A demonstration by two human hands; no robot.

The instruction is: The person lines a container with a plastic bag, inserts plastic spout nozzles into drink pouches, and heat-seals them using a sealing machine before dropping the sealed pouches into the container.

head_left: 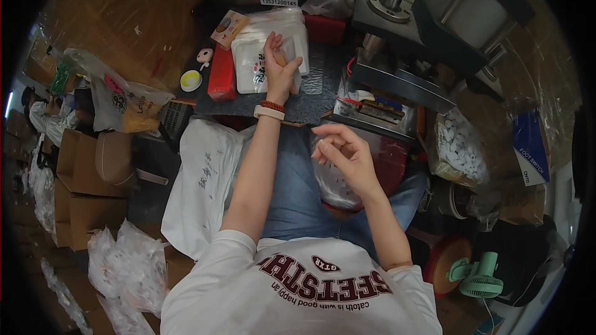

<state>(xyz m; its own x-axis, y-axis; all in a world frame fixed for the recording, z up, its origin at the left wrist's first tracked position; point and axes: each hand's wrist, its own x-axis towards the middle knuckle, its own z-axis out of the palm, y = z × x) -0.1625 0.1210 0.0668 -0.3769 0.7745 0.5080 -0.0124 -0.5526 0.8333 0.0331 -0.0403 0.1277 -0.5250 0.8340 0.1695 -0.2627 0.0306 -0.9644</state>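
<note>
My left hand (282,69) is over a stack of white printed plastic pouches (249,65) on the dark worktable. Its thumb stands apart from the loosely bent fingers. A small brownish patch shows by the palm; I cannot tell what it is. My right hand (345,156) hovers above my lap, thumb and fingers curled together. Whatever they pinch, if anything, is too small to name. Just below it, a clear plastic bag (338,186) with small bits inside lies on a dark red round surface (392,164).
A press machine (397,77) stands at the right of the table. Left of the pouches are a red box (222,79) and a round yellow-white container (191,80). A tray of small white parts (460,146) and a green fan (483,279) are at the right.
</note>
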